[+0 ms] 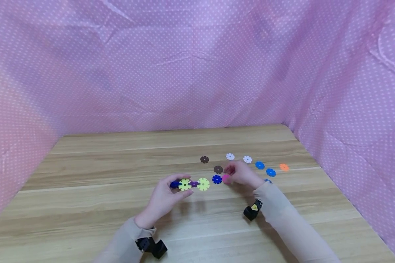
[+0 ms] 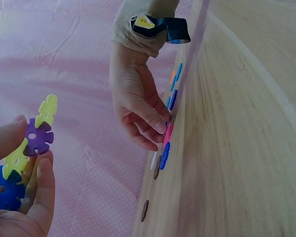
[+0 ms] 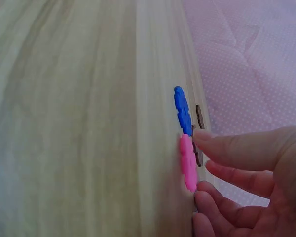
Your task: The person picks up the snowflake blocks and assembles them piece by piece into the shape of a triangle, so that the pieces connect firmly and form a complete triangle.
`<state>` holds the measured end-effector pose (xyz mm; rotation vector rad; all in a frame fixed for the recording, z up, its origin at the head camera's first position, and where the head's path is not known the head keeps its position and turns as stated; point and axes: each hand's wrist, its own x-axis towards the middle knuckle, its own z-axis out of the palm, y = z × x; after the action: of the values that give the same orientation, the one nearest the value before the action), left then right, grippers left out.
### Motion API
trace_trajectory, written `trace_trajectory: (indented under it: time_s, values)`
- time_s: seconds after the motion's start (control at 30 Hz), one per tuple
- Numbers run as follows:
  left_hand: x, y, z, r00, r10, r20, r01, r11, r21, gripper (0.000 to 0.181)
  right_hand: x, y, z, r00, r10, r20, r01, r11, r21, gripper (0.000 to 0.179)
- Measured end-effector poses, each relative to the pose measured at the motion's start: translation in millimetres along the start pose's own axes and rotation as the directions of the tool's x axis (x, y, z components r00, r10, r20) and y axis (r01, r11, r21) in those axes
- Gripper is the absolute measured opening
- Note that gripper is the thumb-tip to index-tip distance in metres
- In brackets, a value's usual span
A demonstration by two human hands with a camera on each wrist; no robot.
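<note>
My left hand (image 1: 164, 193) holds a joined chain of notched interlocking discs between thumb and fingers. The chain has a dark blue disc (image 2: 5, 188) by the palm, a yellow disc (image 1: 184, 185), a purple disc (image 2: 38, 137) and a second yellow disc (image 1: 203, 184) at its free end. Low at the table, my right hand (image 1: 241, 173) has its thumb and fingertips at opposite edges of a pink disc (image 3: 187, 163), pinching it. A loose dark blue disc (image 1: 217, 179) lies right beside the pink one. Part of the pink disc is hidden by the hand in the head view.
On the wooden table (image 1: 85, 175), brown discs (image 1: 204, 159) lie beyond the hands, with white discs (image 1: 230, 156) farther right. Several lighter blue discs (image 1: 259, 165) and an orange disc (image 1: 284, 167) lie to the right. Pink dotted cloth (image 1: 191, 73) surrounds the table's back and sides.
</note>
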<state>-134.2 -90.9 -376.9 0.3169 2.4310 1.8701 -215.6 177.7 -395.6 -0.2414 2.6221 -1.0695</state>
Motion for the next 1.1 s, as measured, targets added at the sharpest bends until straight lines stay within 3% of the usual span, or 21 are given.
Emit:
trace_trajectory:
  time_s: [0.33,0.63,1.1]
  values:
    - [-1.7,-5.2,2.4,1.0,0.012,0.017,-0.012,1.0,-0.01,0.044,1.1,1,7,0.999,-0.034,-0.029,0.031,0.995,-0.094,0.024]
    - [-0.5,-5.2,5.3,1.0,0.02,-0.01,-0.021,0.999,-0.028,0.04,-3.4,5,9,0.999,-0.027,-0.02,0.025,0.997,-0.073,0.012]
    - [0.9,-4.8,6.0,0.999,0.008,-0.038,-0.009,1.0,-0.023,0.042,-26.4,-7,10,0.997,-0.048,-0.059,0.056,0.988,0.143,0.005]
